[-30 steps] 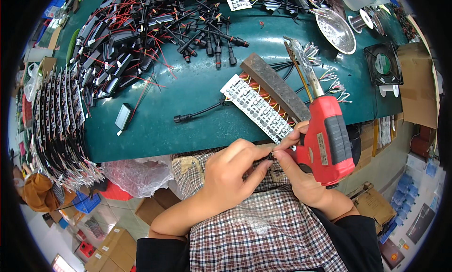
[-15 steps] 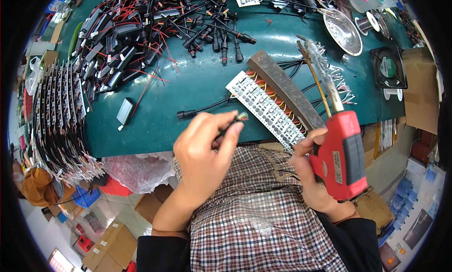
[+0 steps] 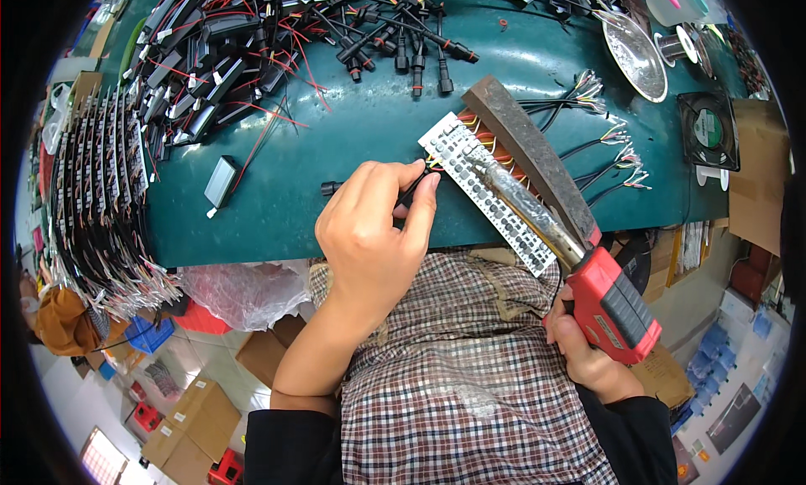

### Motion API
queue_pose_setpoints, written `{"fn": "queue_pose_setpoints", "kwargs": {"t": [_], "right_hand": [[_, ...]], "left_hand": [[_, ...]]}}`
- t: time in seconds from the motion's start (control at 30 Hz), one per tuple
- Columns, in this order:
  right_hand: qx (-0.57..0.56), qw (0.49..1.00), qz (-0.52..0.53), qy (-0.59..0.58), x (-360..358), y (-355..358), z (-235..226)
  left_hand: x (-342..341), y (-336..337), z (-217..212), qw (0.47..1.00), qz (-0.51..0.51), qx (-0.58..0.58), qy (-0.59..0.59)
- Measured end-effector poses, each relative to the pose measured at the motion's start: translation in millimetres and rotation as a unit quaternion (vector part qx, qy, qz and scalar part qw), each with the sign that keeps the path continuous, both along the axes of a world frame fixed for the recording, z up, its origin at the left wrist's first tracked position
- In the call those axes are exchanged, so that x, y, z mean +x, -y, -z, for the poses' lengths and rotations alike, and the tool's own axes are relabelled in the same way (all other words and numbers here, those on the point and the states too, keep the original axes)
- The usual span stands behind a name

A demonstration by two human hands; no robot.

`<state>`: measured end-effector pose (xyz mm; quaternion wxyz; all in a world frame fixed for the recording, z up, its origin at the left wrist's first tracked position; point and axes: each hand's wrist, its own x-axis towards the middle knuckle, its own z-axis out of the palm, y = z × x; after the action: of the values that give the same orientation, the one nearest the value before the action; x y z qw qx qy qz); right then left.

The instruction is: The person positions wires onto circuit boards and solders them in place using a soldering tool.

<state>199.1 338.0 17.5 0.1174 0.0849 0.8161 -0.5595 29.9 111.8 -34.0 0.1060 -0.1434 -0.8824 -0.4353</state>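
Mid-frame, left hand pinches a thin black cable, perhaps touching a long white circuit board; right hand grips a red-and-black soldering gun, whose slip could scorch the board.

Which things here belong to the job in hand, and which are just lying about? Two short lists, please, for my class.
Belonging, it seems:
red soldering gun, in the right hand
black cable, in the left hand
white circuit board, near the left fingertips

Apparently just lying about:
black fan
clear plastic sheeting
brown cloth
cardboard boxes
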Motion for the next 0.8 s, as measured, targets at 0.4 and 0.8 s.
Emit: {"fn": "queue_pose_setpoints", "kwargs": {"t": [0.4, 0.8], "right_hand": [[-0.010, 1.000, 0.024, 0.017, -10, 8, 12], [-0.007, 0.999, 0.033, 0.021, -8, 9, 12]], "left_hand": [[1, -1, 5, 0.999, -0.001, -0.029, -0.028], [3, -1, 9, 0.999, 0.000, -0.031, -0.042]]}}
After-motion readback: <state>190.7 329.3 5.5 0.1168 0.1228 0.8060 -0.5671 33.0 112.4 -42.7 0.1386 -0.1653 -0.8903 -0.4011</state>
